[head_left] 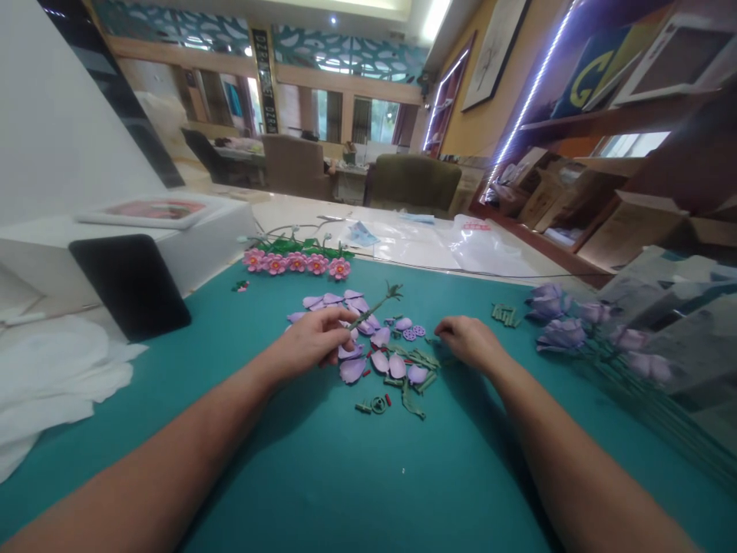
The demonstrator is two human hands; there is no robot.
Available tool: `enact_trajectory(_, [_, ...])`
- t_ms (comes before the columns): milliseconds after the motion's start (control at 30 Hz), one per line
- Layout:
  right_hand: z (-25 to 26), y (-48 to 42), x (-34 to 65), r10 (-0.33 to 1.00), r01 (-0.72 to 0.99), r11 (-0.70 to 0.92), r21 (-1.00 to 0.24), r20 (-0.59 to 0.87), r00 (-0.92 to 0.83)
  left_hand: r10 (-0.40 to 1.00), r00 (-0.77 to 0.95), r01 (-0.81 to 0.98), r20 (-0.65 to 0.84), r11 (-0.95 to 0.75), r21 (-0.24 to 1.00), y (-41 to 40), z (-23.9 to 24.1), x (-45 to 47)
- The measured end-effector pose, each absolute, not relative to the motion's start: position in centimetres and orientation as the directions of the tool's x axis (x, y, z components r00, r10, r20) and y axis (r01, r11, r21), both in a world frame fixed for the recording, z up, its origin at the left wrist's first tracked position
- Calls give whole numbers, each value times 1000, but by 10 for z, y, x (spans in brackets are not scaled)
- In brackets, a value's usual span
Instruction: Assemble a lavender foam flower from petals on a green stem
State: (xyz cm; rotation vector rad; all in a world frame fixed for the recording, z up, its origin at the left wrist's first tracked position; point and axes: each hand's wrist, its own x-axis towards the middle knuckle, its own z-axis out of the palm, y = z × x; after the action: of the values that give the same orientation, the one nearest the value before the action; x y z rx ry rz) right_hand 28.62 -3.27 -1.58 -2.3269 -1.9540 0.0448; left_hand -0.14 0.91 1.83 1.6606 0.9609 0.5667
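My left hand (314,338) is closed on a thin green stem (377,301) that slants up to the right, its tip forked. Under and beside that hand lie several loose purple petals (368,349) on the teal mat (322,468). My right hand (469,339) rests knuckles up on the mat, fingers curled down at small green pieces (418,361); what it holds, if anything, is hidden. Small round purple parts (413,332) lie between the hands. A green ring and tiny red bits (377,403) sit nearer me.
A row of pink flowers on green stems (296,263) lies at the mat's far edge. Finished purple flowers (567,326) lie at the right. A black tablet (130,284) leans on a white box at left. Clear plastic bags (449,238) lie beyond the mat.
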Motion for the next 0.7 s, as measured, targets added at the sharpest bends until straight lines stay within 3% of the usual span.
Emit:
enact_trajectory(133, [-8,-35,274,991,981,-120,-155,34,127,819,567,307,-83,-117,944,12,15,-2])
enact_trajectory(333, [8,-48,231,994,901,43,-431,-75,-83,817,572,310,-67,-140,941,14,13,-2])
enact_trajectory(500, [2,-52,214,963,914,215,-343,-84,-258,820,568,332,-62,-159,930,12,14,-2])
enact_trajectory(600, [-3,-49,218,958,935,224,-273,-114,-263,819,571,332,-58,-166,929,11,15,-2])
enact_trajectory(700, [-2,-48,226,968,943,177,-283,-126,-219,816,575,330,-62,-162,930,11,16,-2])
